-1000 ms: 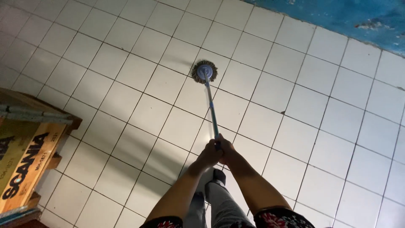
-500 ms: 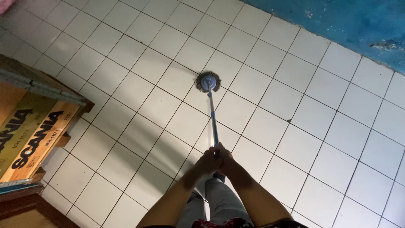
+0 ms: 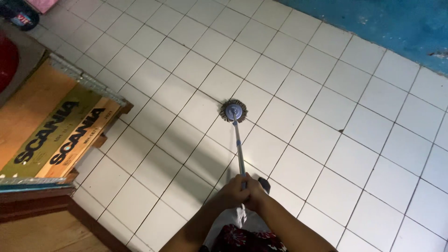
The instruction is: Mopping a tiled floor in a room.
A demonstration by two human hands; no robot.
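Head view is looking down: at the left, a wooden crate (image 3: 60, 135) is sitting on the white tiled floor (image 3: 326, 140). Toward the middle, the left hand (image 3: 232, 191) and right hand (image 3: 254, 193) are gripping the mop handle (image 3: 238, 151), fingers clamped around it, while the round mop head (image 3: 234, 111) is resting on the tiles ahead.

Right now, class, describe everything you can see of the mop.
The mop has a small round head, blue disc on top with a brownish fringe, resting flat on the white tiled floor. A thin blue and metallic pole slants back to the person, whose left hand and right hand both grip its upper end.
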